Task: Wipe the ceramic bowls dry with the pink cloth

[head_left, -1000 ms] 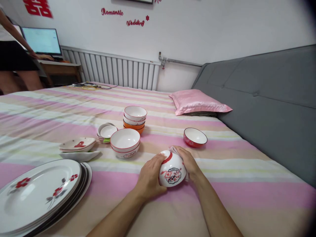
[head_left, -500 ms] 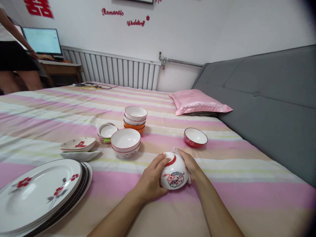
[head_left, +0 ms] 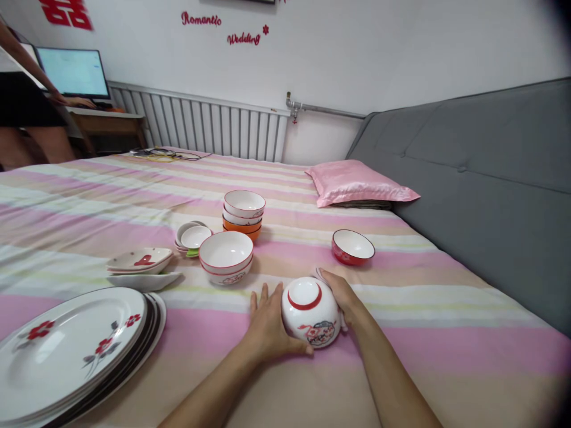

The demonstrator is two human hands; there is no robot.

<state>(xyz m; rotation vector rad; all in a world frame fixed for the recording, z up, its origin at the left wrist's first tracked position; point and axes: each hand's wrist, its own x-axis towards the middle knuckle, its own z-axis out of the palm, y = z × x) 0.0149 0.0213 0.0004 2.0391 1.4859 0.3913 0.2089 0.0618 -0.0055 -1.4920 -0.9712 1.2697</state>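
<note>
A white bowl [head_left: 311, 318] with a red foot ring and a red-and-black drawing is tilted, its base toward me. On its left, my left hand [head_left: 269, 327] is open, fingers spread, with the thumb along the bowl's lower side. My right hand [head_left: 341, 300] grips the bowl's right side through a pale cloth [head_left: 344, 323]; most of the cloth and the fingertips are hidden behind the bowl. Two nested white bowls [head_left: 226, 257] with red rims stand just beyond my left hand. A red bowl [head_left: 353, 247] with a white inside sits beyond my right hand.
Plates [head_left: 71, 345] are stacked at front left, near boat-shaped dishes [head_left: 140, 260] and small dishes [head_left: 196, 237]. Behind stands a stack of white and orange bowls [head_left: 244, 205]. A pink pillow [head_left: 359, 183] lies by the grey headboard [head_left: 468, 142]. A person [head_left: 31, 107] stands at a desk.
My left hand has loosened from the bowl, its fingers now spread at the side. The bowl has turned, showing more of its foot ring. My right hand keeps its hold.
</note>
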